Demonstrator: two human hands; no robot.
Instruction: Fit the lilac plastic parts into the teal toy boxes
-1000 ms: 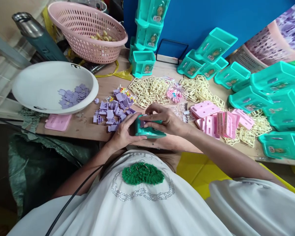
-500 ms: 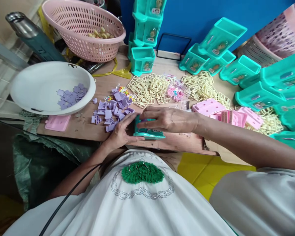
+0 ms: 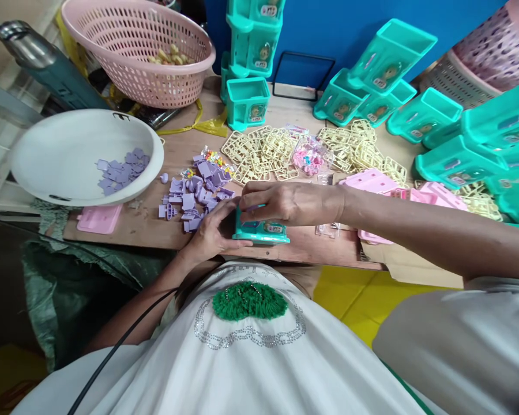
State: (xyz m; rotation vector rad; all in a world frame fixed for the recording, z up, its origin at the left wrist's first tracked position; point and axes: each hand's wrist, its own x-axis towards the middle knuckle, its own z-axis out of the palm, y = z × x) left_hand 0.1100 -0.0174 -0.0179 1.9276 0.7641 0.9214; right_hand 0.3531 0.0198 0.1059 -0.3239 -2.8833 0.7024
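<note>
A teal plastic box (image 3: 264, 235) lies on its side at the table's front edge. My left hand (image 3: 211, 233) grips its left end, with the thumb along the near edge and the fingers behind. Over the box's top reaches my right hand (image 3: 281, 203), its fingers bent and closed at the left end. A bit of purple plastic shows between those fingers; most of it is hidden. Just left of the box lies a pile of purple plastic parts (image 3: 193, 199), close to my left fingers.
On the left stand a white bowl (image 3: 38, 155) of flat purple pieces, a pink basket (image 3: 155, 83) and a flask (image 3: 56, 75). Behind my hands lie cream plastic frames (image 3: 263, 153) and a bag of pink pieces (image 3: 309, 160). Pink panels (image 3: 372, 180) and stacked teal boxes (image 3: 462, 164) occupy the right.
My right hand has shifted slightly up and left over the box, its fingers still bent. My left hand keeps its hold. The whole view has tilted a little.
</note>
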